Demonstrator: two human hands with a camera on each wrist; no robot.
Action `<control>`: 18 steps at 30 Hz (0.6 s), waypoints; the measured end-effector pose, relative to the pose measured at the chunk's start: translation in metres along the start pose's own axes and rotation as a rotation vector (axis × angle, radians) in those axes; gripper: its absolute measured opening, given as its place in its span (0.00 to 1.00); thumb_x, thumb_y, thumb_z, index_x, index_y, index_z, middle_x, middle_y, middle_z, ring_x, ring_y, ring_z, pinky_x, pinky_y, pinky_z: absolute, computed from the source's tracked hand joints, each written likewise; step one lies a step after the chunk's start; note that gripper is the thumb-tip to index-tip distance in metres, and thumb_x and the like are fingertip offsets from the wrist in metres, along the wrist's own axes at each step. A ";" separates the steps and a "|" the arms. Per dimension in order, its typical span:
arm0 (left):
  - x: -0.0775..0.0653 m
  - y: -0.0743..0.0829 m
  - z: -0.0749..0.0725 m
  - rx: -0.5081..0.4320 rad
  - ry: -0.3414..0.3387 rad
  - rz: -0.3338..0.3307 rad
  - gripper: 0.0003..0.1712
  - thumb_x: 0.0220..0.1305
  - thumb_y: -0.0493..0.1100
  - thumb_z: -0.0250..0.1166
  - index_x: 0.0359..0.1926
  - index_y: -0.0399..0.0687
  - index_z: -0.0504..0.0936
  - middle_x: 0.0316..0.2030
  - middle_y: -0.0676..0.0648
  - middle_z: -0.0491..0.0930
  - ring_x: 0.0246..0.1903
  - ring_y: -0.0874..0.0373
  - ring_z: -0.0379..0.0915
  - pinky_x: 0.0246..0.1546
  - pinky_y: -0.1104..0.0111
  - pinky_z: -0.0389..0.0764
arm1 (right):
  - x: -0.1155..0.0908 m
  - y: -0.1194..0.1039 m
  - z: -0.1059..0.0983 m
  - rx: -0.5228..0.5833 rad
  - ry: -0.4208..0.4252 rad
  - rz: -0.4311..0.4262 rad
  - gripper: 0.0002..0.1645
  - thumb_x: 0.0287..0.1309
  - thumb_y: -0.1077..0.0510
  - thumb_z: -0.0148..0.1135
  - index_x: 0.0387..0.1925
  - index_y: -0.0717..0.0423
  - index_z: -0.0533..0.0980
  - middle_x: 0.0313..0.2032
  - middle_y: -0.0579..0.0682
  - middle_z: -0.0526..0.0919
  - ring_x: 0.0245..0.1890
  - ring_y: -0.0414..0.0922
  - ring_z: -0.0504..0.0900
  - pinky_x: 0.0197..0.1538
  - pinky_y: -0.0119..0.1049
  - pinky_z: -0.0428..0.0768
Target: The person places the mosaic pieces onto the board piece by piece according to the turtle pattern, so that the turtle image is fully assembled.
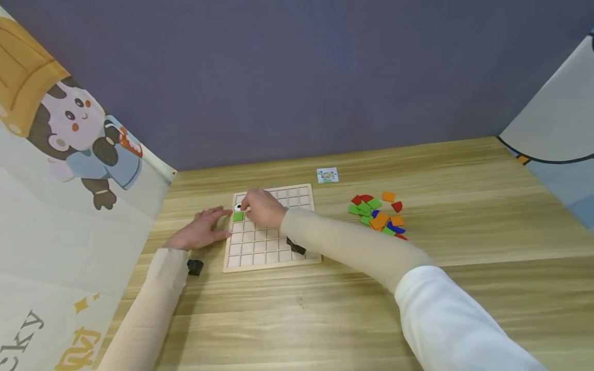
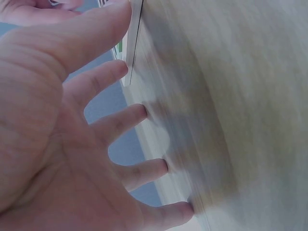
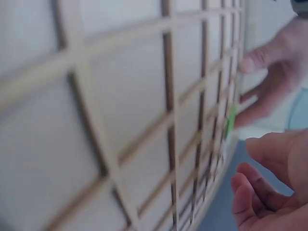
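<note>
A wooden grid board (image 1: 234, 269) lies on the table, its left edge beside my left hand (image 1: 200, 232). That hand's fingers are spread, the thumb and index finger touching the board's edge; in the left wrist view the other fingertips (image 2: 139, 111) rest on the table. My right hand (image 1: 263, 207) is over the board's upper left, fingertips beside a white tile with a black dot (image 1: 238, 207). Below that tile a green square tile (image 1: 238, 217) sits in the grid. In the right wrist view, thumb and bent fingers (image 3: 245, 192) are apart, with nothing visible between them.
Right of the board lies a loose pile of red, green, orange and blue tiles (image 1: 379, 220). A small picture card (image 1: 327, 175) is behind the board on its right. A dark partition (image 1: 325, 77) rises at the table's back edge.
</note>
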State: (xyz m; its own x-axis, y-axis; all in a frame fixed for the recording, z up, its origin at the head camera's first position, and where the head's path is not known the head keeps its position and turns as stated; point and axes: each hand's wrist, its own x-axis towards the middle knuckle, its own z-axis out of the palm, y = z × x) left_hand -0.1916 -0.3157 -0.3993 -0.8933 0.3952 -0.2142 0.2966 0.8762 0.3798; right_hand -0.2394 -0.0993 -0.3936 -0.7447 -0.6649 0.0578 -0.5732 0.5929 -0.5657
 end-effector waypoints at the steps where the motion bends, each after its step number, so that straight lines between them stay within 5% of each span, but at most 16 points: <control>1: 0.000 0.000 0.000 0.006 -0.001 0.000 0.38 0.64 0.51 0.62 0.69 0.39 0.60 0.68 0.28 0.49 0.66 0.30 0.41 0.61 0.36 0.38 | -0.002 0.001 -0.005 0.013 0.008 0.010 0.14 0.58 0.66 0.60 0.46 0.56 0.82 0.46 0.47 0.81 0.49 0.45 0.76 0.53 0.34 0.74; 18: -0.001 0.000 0.000 0.014 -0.011 0.010 0.38 0.65 0.51 0.61 0.70 0.41 0.59 0.69 0.29 0.48 0.67 0.33 0.40 0.63 0.38 0.37 | -0.032 0.050 -0.072 0.061 0.064 0.121 0.15 0.60 0.65 0.61 0.49 0.58 0.80 0.50 0.50 0.79 0.49 0.45 0.77 0.52 0.34 0.75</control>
State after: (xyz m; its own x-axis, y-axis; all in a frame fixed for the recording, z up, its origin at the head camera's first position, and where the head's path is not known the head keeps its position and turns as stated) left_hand -0.1906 -0.3164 -0.3996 -0.8863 0.4073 -0.2206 0.3104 0.8757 0.3698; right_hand -0.2690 -0.0156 -0.3643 -0.8283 -0.5590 0.0374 -0.4577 0.6367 -0.6206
